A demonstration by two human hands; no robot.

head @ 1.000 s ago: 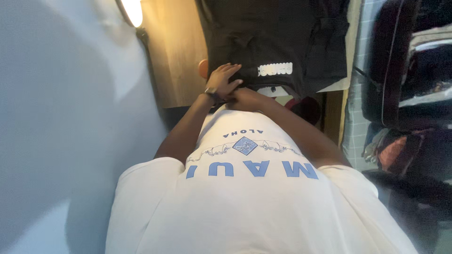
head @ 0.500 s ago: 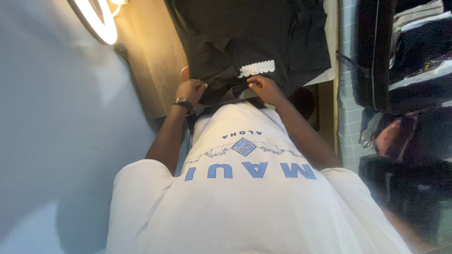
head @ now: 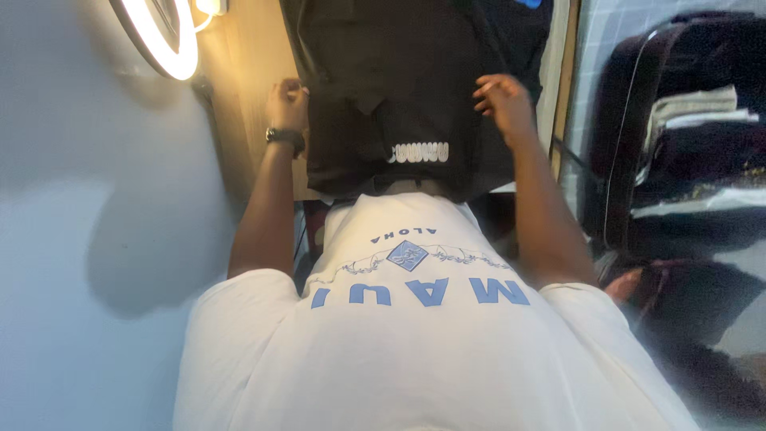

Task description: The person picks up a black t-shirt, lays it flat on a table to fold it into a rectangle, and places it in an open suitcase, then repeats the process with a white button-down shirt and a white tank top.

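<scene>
Black cloth, a dark garment (head: 399, 96) with a white print strip, lies spread on the wooden table (head: 247, 72) in the upper middle of the frame. Both hands have moved apart from its near hem to its side edges: left hand (head: 287, 102) fingers pinched on the cloth, right hand (head: 501, 100) fingers loosely curled over it, so it now lies flatter and wider.

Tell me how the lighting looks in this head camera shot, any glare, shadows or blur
Head view: the ring light at top left blows out to white glare and warms the wooden table; the black garment stays underexposed, its folds barely readable; the right hand is slightly motion-blurred, the left hand sharper; a soft shadow of the arm falls on the pale floor.
</scene>
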